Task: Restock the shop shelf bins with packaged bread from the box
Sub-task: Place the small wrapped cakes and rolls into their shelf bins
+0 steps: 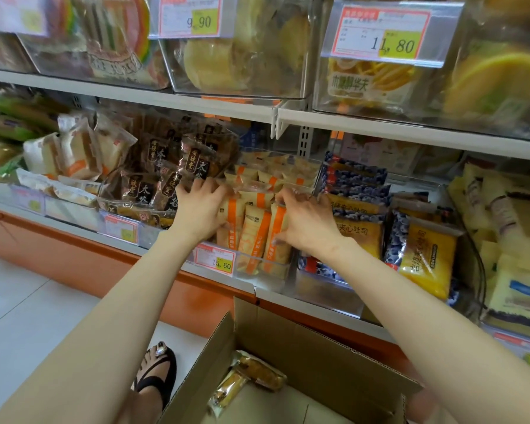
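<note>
At the front edge of the shelf (303, 304), both hands were in the bin (270, 267).
Below it stood the box (288, 338), two loose packs (251, 377) inside. The left hand (201, 209) pressed spread fingers on upright packs (251, 231); the right hand (306, 223) clamped fingers and thumb on one.

One head cam, wide-angle, looks fwd & down, close to the shelf (410, 134); box (303, 341) at frame btm, just below.

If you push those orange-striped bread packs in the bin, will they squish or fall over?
Probably squishy: the orange-striped bread packs look like soft bread in thin glossy wrappers. Likely to tip too: they stand on end, with the left hand and right hand bracing them.
</note>
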A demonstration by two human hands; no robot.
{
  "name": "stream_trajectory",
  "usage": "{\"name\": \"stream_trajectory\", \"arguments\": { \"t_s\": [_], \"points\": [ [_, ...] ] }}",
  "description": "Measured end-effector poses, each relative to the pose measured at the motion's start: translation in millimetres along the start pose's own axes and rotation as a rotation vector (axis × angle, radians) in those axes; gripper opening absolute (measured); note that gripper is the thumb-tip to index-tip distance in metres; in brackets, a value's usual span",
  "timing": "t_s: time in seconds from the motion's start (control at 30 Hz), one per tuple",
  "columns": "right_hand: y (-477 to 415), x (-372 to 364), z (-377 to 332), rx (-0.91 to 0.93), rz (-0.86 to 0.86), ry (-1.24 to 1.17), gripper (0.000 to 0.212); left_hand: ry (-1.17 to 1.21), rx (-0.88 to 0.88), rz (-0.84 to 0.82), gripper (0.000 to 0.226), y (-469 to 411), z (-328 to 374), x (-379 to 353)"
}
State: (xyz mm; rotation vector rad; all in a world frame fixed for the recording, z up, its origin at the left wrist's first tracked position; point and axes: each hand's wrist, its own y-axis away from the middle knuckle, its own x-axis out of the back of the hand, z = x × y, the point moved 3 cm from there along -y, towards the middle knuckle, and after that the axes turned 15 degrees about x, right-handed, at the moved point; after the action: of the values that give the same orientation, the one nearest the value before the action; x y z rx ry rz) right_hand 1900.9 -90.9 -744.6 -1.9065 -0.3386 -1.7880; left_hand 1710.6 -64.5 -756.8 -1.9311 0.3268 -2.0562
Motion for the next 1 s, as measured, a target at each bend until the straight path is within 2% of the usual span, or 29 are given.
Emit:
{"name": "stream_trajectory", "arguments": {
  "t_s": [0.1, 0.23, 0.43, 0.53, 0.57, 0.63, 0.7, 0.8, 1.0],
  "points": [
    [3.3, 7.4, 3.5, 0.010, 0.072, 0.017, 0.072, 0.038, 0.000, 0.085, 0.053, 0.0, -6.3, 10.2],
    [8.6, 2.7, 0.5, 0.030, 0.057, 0.042, 0.059, 0.063, -0.020, 0.118, 0.037, 9.2, -1.5, 3.7],
    [24.5, 13.8, -3.8, 0.091, 0.210, 0.064, 0.051, 0.098, -0.043, 0.151, 0.047, 21.2, -1.4, 18.9],
    [43.9, 21.2, -14.3, 0.265, 0.376, 0.027, 0.041, 0.216, -0.103, 0.154, 0.045, 39.2, 0.7, 34.3],
    [51.2, 21.1, -19.2, 0.334, 0.373, -0.007, 0.039, 0.260, -0.133, 0.145, 0.043, 47.0, 2.5, 37.8],
    [65.2, 14.7, -28.3, 0.435, 0.269, -0.110, 0.039, 0.331, -0.193, 0.100, 0.039, 64.0, 7.4, 40.4],
    [78.9, 4.1, -33.8, 0.457, 0.147, -0.246, 0.039, 0.402, -0.226, 0.014, 0.034, 81.7, 11.7, 35.6],
    [98.4, -15.5, -37.5, 0.384, -0.023, -0.406, 0.041, 0.502, -0.216, -0.153, 0.030, 112.1, 13.4, 18.4],
    [137.9, -89.1, -49.4, 0.309, -0.387, -0.462, 0.042, 0.468, -0.122, -0.459, 0.026, 160.2, 9.3, -39.4]
  ]
}}
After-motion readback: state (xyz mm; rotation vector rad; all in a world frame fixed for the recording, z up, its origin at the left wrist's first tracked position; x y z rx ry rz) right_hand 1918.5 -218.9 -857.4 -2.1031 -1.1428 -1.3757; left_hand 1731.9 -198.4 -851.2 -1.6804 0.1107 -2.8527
